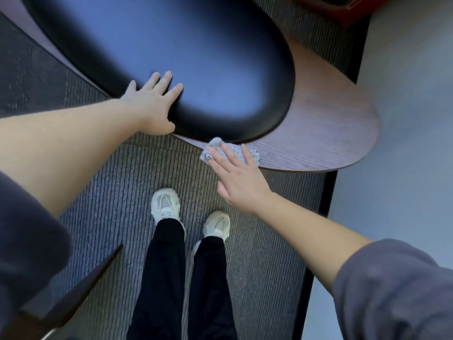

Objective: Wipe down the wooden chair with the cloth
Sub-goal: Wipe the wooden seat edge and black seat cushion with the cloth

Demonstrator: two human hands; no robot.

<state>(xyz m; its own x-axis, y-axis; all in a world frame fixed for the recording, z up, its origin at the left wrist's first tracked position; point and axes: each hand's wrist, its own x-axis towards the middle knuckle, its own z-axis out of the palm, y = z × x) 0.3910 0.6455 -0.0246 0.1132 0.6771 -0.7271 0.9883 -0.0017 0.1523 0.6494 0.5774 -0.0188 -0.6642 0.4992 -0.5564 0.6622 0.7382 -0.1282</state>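
head view, looking down: the left hand (152, 101) lies flat with its fingers spread wide on the near left edge of the black seat cushion (196, 57), thumb down against the cushion's side. the right hand (237, 177) reaches in from the near right, fingers straight and close together, pressing the cloth (217, 143) onto the wood; it holds nothing in a curl. the cloth is pale with a small dotted print, bunched under the fingertips, and sits on the near rim of the wooden chair (331, 123), just beside the cushion's front edge. the brown rim curves out past the cushion to the right. both forearms are bare, with grey sleeves (392, 290) pushed up near the elbows. below the hands stand two pale shoes (165, 204) and black trousers (166, 266) on a ribbed grey carpet (122, 180). a pale smooth floor (404, 119) runs along the right, and something red (343, 11), too blurred to tell, lies at the far right.
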